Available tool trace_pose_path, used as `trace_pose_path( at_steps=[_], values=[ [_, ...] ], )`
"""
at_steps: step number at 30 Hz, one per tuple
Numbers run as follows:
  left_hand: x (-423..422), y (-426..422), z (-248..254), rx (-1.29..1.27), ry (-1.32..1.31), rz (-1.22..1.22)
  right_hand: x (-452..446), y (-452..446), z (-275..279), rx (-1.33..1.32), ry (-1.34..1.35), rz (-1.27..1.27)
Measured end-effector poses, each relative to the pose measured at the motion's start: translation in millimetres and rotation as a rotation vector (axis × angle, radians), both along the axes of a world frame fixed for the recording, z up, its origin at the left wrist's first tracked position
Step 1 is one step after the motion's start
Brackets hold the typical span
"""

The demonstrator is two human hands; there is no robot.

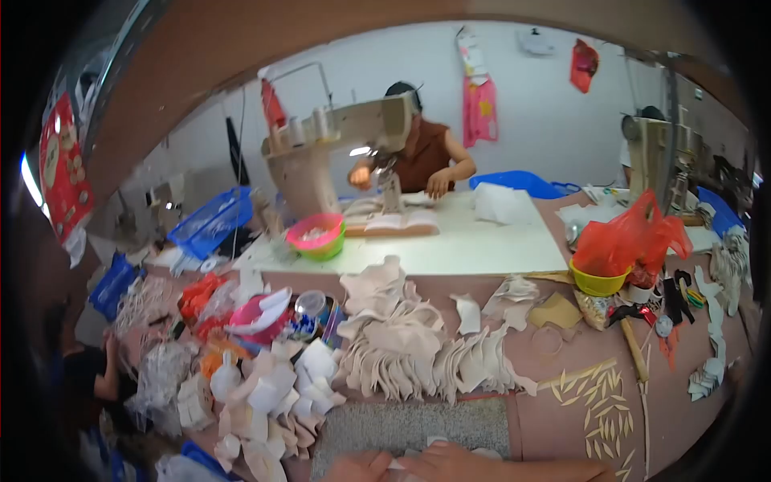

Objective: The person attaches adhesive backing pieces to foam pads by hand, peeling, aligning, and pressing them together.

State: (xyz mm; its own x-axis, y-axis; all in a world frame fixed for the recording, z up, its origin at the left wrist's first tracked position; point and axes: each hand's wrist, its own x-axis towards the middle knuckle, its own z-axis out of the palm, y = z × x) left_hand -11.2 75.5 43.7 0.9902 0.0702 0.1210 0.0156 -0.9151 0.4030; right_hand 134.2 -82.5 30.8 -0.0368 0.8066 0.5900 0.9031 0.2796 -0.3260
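Note:
At the bottom edge, my left hand (361, 466) has its fingers curled around a small white piece (396, 463). Close beside it on the right, my right hand (450, 463) bends its fingers over the same piece, its forearm reaching in from the right. Both hands are over the near edge of a grey textured mat (409, 426). Another bit of white shows just above my right hand. Beyond the mat lie rows of overlapping beige cut pieces (401, 345). White and beige pieces (277, 394) are heaped to the left.
Across the table, a person (426, 153) works at a sewing machine (321, 161). A pink bowl (316, 231) stands on the white tabletop. Right are a red bag (626, 241) in a yellow bowl (598, 281), a hammer (634, 349) and small pale slivers (606, 410). Another person (88, 373) is far left.

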Motion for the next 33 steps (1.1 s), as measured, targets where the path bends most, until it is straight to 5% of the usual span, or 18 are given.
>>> trace_pose_path(
  at_steps=[3, 7, 14, 17, 20, 25, 26, 33],
  values=[
    [-0.9, 4.4, 14.1, 0.247, -0.175, -0.1, 3.6, 2.3, -1.7, 0.058, -0.081, 0.055],
    [-16.8, 15.2, 29.3, 0.147, -0.189, -0.023, -0.4, 2.2, 22.3, -0.117, 0.038, 0.059],
    [-56.4, 139.3, 93.3, 0.822, -0.752, 0.678, 1.8, -1.4, 43.5, -0.063, 0.361, 0.053],
    [-56.6, 204.6, 68.3, 0.809, -0.711, 0.816, -2.1, -10.6, 61.0, -0.069, 0.388, 0.089],
    [-61.9, 233.3, 7.8, 0.196, -0.187, 0.815, -9.5, -26.5, 78.4, 0.003, 0.419, 0.095],
    [-64.1, 228.7, 6.1, 0.05, -0.412, 0.747, -22.8, -47.3, 112.8, 0.272, 0.682, 0.147],
    [-62.6, 222.1, 16.5, -0.173, -0.308, 0.883, -24.4, -53.1, 121.7, 0.276, 0.68, 0.101],
    [-19.1, 163.9, 46.7, 0.446, -0.531, 0.613, -36.6, -75.5, 121.7, 0.6, 0.531, 0.226]
  ],
)
